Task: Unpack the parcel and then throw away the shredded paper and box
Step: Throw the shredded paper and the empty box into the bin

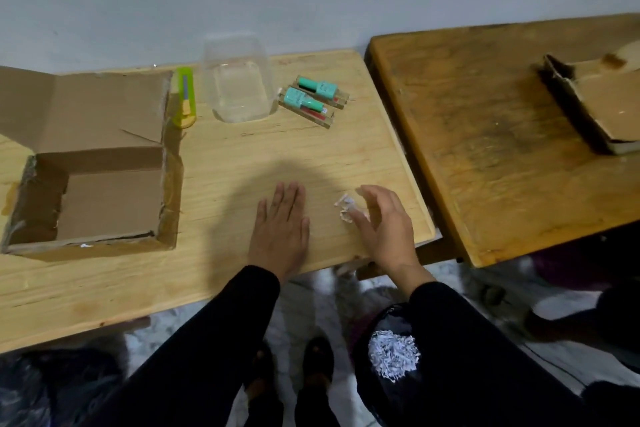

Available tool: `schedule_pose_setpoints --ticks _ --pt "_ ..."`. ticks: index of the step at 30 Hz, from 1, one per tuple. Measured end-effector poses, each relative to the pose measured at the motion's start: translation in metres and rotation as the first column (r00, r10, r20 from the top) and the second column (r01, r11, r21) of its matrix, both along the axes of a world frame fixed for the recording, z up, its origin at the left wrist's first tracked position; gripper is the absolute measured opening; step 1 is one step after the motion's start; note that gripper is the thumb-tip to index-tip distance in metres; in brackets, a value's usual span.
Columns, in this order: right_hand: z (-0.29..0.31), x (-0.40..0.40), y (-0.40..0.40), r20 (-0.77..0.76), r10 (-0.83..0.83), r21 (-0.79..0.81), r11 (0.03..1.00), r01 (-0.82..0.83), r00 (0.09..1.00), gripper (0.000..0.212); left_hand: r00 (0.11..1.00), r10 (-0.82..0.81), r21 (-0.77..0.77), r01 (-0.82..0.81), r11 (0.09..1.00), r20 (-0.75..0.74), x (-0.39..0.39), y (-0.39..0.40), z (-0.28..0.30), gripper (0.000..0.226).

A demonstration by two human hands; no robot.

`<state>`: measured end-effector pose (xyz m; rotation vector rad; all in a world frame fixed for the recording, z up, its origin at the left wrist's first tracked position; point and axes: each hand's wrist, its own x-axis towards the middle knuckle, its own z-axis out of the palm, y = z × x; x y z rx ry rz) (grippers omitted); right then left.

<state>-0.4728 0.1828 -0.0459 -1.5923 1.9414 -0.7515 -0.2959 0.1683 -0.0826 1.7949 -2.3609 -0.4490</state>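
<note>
dim, soft shadow, wide-angle edge bending

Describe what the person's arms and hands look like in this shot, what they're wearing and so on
Both arms are covered by long black sleeves that end at the wrists. The left hand and right hand are bare: no gloves, and no rings, watch or bracelets can be seen. The sleeves look plain, with no visible markings or logos. The sleeve fabric looks close-fitting.

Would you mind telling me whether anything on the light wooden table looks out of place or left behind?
Yes: a small clump of white shredded paper lies loose on the light wooden table, beside the right hand, while the rest sits in the black bin bag below. One white scrap also remains in the open brown cardboard box.
</note>
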Motion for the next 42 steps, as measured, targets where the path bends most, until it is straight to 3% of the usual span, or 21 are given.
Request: schedule_pose_setpoints --ticks 3,6,13,26,31,35,42 --pt "-0.006 -0.020 0.021 -0.015 0.106 0.097 0.990 -0.104 0.994 0.071 1.000 0.016 -0.017 -0.016 1.000 -0.007 0.000 0.002 -0.004 0.064" --pt "-0.012 -0.025 0.028 0.019 0.130 0.119 0.984 -0.131 0.991 0.081 1.000 0.027 -0.016 -0.027 1.000 -0.005 -0.001 0.003 -0.004 0.062" --pt "-0.017 -0.013 0.002 -0.037 0.063 -0.055 0.996 -0.065 0.997 0.047 0.999 0.045 -0.038 -0.046 0.998 -0.022 -0.001 0.003 -0.005 0.059" --pt "-0.015 0.006 -0.021 0.013 0.193 0.042 0.980 -0.194 0.981 0.065 0.999 0.046 -0.070 -0.046 0.996 0.003 0.000 0.003 -0.006 0.056" --pt "-0.015 0.010 -0.025 -0.014 0.258 0.007 0.966 -0.258 0.966 0.039 0.999 0.043 -0.071 -0.042 0.997 0.004 0.000 0.002 -0.006 0.056" --pt "-0.026 0.017 -0.016 0.015 0.193 -0.079 0.978 -0.191 0.981 0.022 0.999 0.049 -0.075 -0.050 0.996 -0.004 0.000 0.003 -0.006 0.057" --pt "-0.031 0.023 0.006 0.014 -0.031 -0.191 0.981 0.033 0.999 0.013 0.999 0.034 -0.050 -0.035 0.998 -0.026 0.001 0.003 -0.006 0.061"
